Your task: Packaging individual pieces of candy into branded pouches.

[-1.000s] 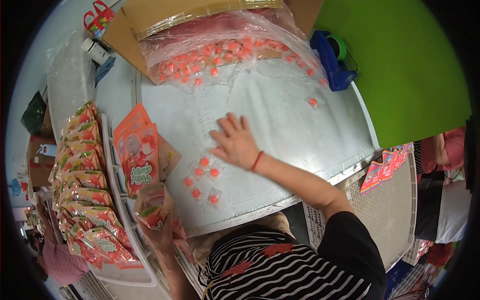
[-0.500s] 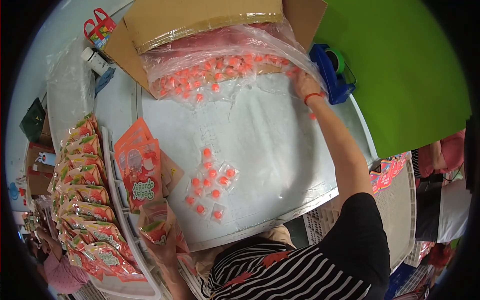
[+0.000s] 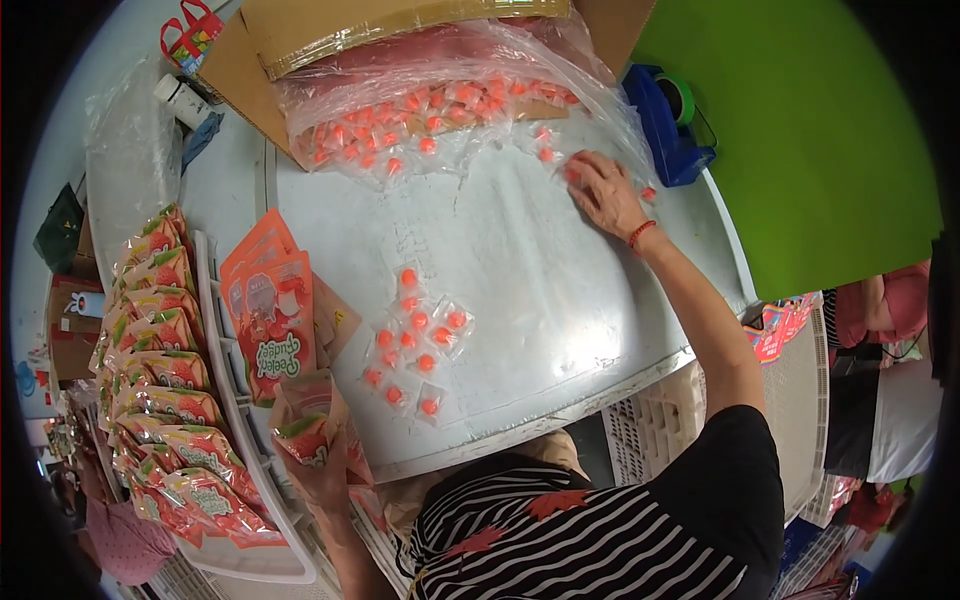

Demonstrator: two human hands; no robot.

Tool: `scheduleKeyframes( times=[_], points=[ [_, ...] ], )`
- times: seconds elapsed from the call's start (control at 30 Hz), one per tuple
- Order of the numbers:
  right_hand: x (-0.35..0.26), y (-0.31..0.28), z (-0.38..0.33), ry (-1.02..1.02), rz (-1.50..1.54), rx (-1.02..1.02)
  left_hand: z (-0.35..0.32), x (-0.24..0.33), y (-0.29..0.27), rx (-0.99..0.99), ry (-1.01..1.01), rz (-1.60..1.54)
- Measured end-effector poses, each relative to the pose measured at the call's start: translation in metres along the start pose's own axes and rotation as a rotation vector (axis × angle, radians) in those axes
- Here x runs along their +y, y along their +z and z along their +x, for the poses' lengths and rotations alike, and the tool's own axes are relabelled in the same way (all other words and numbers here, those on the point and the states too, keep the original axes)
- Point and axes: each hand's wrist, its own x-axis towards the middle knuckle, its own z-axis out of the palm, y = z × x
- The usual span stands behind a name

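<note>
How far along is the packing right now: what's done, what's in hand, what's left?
Done: rows of filled pouches lie in the white tray on the left. In hand: the left hand holds an open pouch; a small cluster of wrapped orange candies waits on the table; the right hand reaches the spill from the big plastic bag. Left: most candies in that bag and a stack of flat empty pouches.

You are getting bright, even light; glare is streaking the metal table [image 3: 560,300] at five o'clock (fisheye bending every edge, rim vignetting black).
</note>
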Motion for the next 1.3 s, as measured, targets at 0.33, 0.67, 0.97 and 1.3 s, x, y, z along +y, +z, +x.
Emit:
scheduleKeyframes(
  times=[0.33, 0.67, 0.97, 1.3],
  points=[
    [0.018, -0.015, -0.045, 0.014, 0.136, -0.013, -0.008, -0.008, -0.006, -0.010, 0.039, -0.145],
    [-0.001, -0.049, -0.015, 0.290, 0.856, -0.325, -0.009, -0.003, -0.005, 0.003, 0.038, -0.069],
    [-0.036, -0.025, -0.029, 0.112, 0.202, -0.146, -0.010, -0.003, -0.008, -0.002, 0.038, -0.109],
    [-0.068, 0.000, 0.005, 0.375, 0.652, 0.321, -0.011, 0.005, -0.003, -0.014, 0.015, -0.098]
  ],
)
